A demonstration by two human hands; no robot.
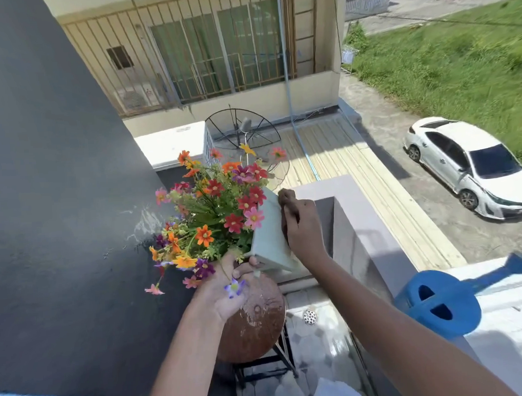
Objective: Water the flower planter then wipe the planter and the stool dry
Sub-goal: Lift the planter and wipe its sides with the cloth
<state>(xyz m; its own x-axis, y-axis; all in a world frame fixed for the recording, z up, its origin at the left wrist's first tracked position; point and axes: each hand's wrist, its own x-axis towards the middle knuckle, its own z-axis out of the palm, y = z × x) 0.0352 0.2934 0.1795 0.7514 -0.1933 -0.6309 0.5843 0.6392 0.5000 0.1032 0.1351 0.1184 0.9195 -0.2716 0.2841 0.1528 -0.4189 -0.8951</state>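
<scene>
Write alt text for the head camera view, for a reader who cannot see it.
On a sunny balcony, the left hand tilts a pale planter of colourful flowers above a wet round stool while the right hand presses a brown cloth against its side. A blue watering can sits on the ledge at right.

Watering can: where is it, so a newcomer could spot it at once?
Start at the white ledge along the right of the balcony, below the parked white car. The watering can rests on it, right of the person's right forearm. It is the only bright blue plastic thing there, its long spout pointing right.
</scene>
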